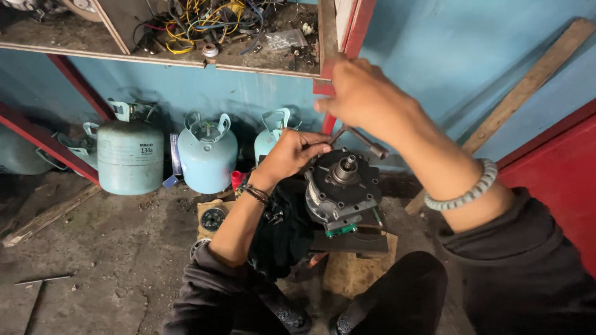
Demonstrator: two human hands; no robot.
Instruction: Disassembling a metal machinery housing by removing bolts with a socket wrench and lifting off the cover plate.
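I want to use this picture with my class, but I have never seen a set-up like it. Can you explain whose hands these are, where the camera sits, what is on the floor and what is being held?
The camera is worn on the person's head and looks down at their own two hands. The left hand steadies a dark round machine part with a centre shaft, resting on a low block. The right hand grips a metal T-shaped wrench set on that part. Behind, on the concrete floor, stand pale blue gas cylinders. A shelf above holds tangled wires.
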